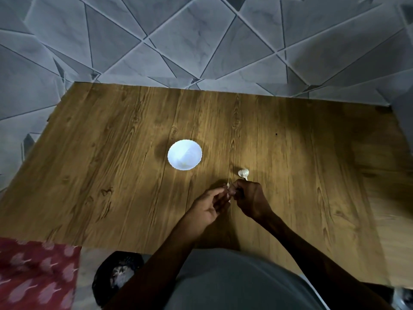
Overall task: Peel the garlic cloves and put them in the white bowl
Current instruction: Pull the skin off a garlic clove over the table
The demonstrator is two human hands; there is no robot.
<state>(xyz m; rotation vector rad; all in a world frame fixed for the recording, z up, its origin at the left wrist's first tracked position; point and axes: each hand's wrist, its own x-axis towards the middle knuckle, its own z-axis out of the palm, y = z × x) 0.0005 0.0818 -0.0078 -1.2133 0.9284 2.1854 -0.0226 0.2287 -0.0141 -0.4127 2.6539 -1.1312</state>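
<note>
Both hands met low over the brown wood-grain desk (111, 164). The left hand (207, 205) curled its fingers and pinched a small pale garlic clove (228, 185) at the tips, and the right hand (250, 198), knuckles up and tightly curled, gripped the same clove from the other side. Just beyond the right hand, the white papery garlic bulb (243, 172) sat on the desk. The white scalloped bowl (176, 151) stood further out to the left, well apart from the clove, with a tiny pale bit at its bottom.
</note>
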